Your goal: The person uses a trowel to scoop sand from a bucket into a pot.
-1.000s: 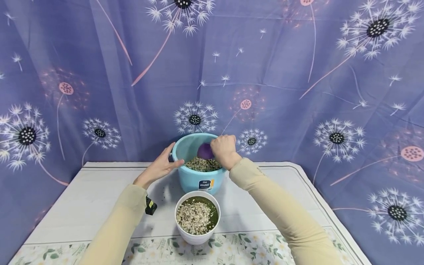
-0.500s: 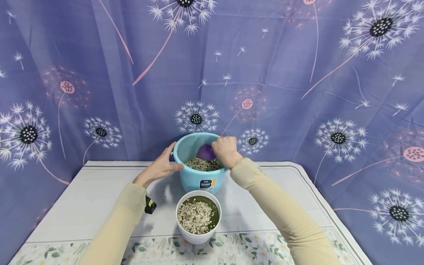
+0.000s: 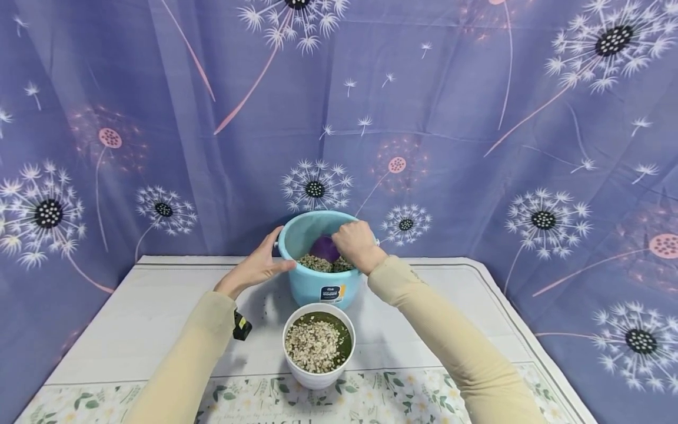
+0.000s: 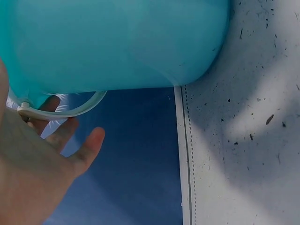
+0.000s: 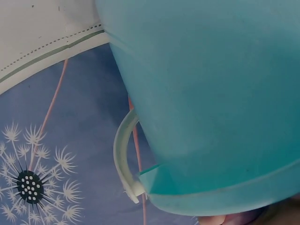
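Note:
A light-blue bucket [image 3: 324, 282] stands on the table, partly filled with a grainy, pebbly mix [image 3: 316, 263]. My right hand [image 3: 360, 244] is over its right rim, fingers curled around the purple scoop [image 3: 325, 248]; the handle is hidden in the fist. The scoop's lower edge is sunk in the mix. On the left, my left hand [image 3: 256, 271] steadies the bucket, thumb at the front rim and fingers along the outside. In the left wrist view those fingers [image 4: 89, 150] are spread beside the bucket's pale handle [image 4: 70, 112].
In front of the bucket stands a white pot [image 3: 316, 380], with pale pebbles [image 3: 315, 347] over a dark green surface. Dark crumbs dot the white tablecloth [image 3: 175, 306]. Close behind the bucket hangs a purple dandelion curtain [image 3: 238, 176].
The purple scoop has moved down and left into the mix, which is now split into two heaps around it. My right hand has followed slightly; my left hand stays at the bucket.

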The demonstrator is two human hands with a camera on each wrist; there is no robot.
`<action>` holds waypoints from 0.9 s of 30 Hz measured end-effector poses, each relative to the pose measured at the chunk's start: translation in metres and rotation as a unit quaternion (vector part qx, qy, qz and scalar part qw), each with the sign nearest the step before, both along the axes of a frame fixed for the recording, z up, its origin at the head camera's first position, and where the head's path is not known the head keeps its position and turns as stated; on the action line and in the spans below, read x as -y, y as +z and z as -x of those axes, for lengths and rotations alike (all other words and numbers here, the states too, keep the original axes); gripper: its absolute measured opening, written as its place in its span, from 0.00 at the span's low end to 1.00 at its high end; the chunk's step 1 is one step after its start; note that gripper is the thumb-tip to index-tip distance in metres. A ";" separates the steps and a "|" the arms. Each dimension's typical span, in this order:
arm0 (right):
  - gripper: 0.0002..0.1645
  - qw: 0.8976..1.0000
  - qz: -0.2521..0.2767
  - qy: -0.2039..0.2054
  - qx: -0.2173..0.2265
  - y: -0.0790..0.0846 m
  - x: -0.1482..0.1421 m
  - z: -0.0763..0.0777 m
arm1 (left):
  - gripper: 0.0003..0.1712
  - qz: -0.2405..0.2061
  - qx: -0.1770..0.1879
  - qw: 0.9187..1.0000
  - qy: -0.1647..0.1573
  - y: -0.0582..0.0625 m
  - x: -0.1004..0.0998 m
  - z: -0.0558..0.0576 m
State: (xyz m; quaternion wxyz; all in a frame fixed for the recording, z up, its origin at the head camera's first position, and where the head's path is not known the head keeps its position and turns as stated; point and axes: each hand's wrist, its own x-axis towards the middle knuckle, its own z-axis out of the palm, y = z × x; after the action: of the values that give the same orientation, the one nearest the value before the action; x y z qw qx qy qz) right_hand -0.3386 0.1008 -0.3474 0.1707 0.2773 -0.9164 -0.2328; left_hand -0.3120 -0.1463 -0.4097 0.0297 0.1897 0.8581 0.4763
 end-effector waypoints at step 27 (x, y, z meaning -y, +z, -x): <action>0.25 0.998 0.015 0.066 0.008 0.011 -0.011 -0.009 | 0.59 -0.016 0.006 0.999 0.035 0.008 -0.009 -0.002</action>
State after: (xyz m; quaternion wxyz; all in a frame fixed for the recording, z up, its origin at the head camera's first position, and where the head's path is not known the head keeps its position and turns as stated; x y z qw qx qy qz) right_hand -0.3297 0.1115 -0.3364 0.1822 0.3363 -0.9008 -0.2055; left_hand -0.3095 -0.1378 -0.4018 0.0146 0.1571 0.8561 0.4921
